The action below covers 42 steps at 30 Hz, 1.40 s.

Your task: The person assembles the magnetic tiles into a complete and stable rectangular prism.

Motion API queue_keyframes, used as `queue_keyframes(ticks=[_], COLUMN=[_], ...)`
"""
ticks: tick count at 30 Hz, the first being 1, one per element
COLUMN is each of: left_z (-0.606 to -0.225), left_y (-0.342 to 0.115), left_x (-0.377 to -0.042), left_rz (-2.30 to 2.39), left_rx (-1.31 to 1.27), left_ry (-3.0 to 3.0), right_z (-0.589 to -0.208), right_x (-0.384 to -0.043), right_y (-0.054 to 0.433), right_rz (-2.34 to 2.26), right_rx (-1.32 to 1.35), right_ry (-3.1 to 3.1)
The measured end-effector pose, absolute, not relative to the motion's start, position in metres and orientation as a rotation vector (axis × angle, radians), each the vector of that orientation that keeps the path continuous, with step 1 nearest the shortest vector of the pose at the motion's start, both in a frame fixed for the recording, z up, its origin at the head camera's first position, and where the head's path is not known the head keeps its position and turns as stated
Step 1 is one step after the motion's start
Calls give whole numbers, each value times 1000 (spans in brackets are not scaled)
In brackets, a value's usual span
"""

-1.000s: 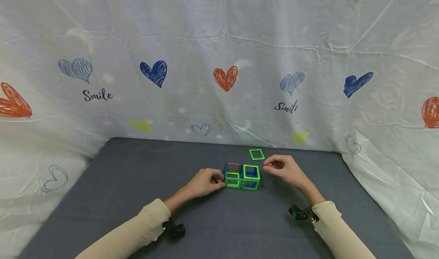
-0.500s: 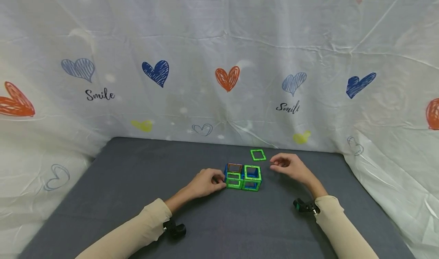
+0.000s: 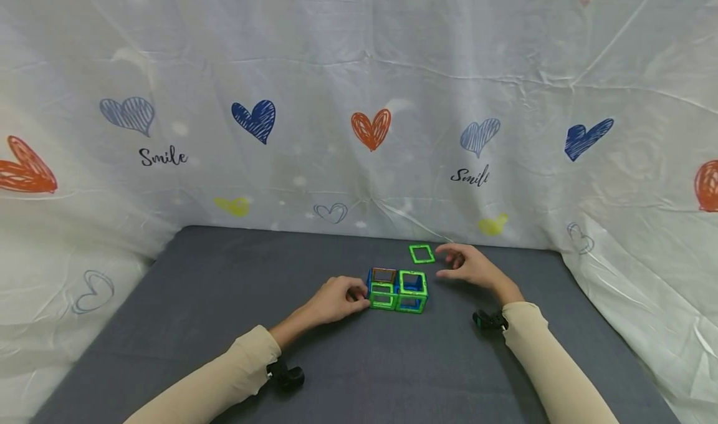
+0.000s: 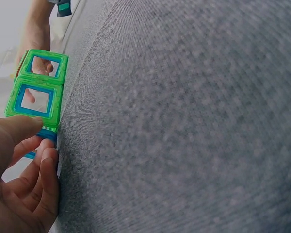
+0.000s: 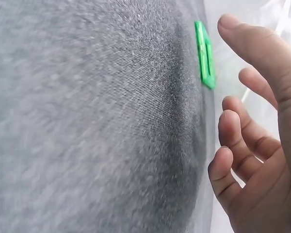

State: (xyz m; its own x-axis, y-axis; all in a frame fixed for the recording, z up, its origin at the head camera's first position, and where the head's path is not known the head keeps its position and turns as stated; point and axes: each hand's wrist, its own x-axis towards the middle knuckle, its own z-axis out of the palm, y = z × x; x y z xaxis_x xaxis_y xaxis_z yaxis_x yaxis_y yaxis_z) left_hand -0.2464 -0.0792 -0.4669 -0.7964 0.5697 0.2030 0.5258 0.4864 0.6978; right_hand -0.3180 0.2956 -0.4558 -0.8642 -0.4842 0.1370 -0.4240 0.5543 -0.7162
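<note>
A small block built of magnetic tiles [image 3: 397,296] stands at mid-table, two open-framed cubes side by side in green and blue with one brown-orange frame on top. My left hand [image 3: 336,299] grips its left end; in the left wrist view the thumb lies on a green frame [image 4: 56,104] and the fingers are at the blue end. A loose green square magnetic tile [image 3: 424,262] lies flat behind the block. Just right of that tile is my right hand [image 3: 471,267], holding nothing, its thumb and fingers spread apart in the right wrist view.
The dark grey cloth-covered table [image 3: 348,361] runs back to a white curtain [image 3: 314,174] printed with hearts and the word Smile. Each wrist carries a black camera, the left one [image 3: 288,377] and the right one [image 3: 488,320] both low over the cloth.
My right hand first drew away to the right from the block, then moved back and up toward the loose green tile, its fingers spreading. The left hand keeps its hold on the block.
</note>
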Motion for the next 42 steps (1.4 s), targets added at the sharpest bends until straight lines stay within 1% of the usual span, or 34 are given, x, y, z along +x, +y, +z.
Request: queue_keyframes(ticks=[14, 24, 42], left_z=[-468, -467, -470], left_y=[-78, -78, -80], left_x=[-249, -248, -248], left_rz=[1206, 1202, 1218], left_rx=[997, 992, 979], left_ry=[2677, 2681, 2664], right_z=[-455, -459, -463], right_x=[-338, -350, -350], right_y=[275, 271, 272], right_rz=[-1079, -1063, -1170], right_rx=[-717, -678, -742], right_ry=[2748, 2770, 2708])
